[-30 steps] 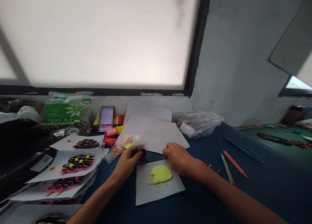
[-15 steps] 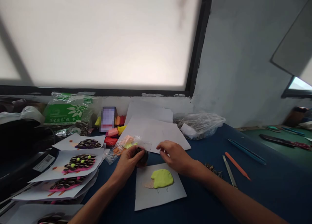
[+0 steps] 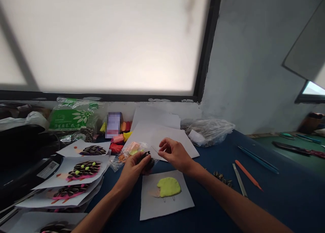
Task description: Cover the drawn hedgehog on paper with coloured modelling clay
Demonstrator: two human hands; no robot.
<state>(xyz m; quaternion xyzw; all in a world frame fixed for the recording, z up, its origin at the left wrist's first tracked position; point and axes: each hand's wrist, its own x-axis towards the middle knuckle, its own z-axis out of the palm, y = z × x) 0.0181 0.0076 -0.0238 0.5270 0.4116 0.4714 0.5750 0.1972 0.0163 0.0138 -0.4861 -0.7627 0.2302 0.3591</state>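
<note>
My left hand is closed around a dark, shiny lump, above the upper left of a small paper. I cannot make out exactly what the lump is. To its right, my right hand pinches a thin pale sliver between thumb and finger, apart from the lump. Beneath both hands, the white drawing paper carries a flat yellow-green clay shape, with a pale peach patch at its left and two small drawn legs below.
Finished seed-and-clay pictures are stacked at left. Behind stand a green seed bag, coloured clay packs, white sheets and a clear plastic bag. Loose striped seeds, a knife and an orange tool lie right.
My right hand has moved up and slightly left, and the thin pale sliver now shows at its fingertips. My left hand still holds the dark lump, now turned a little.
</note>
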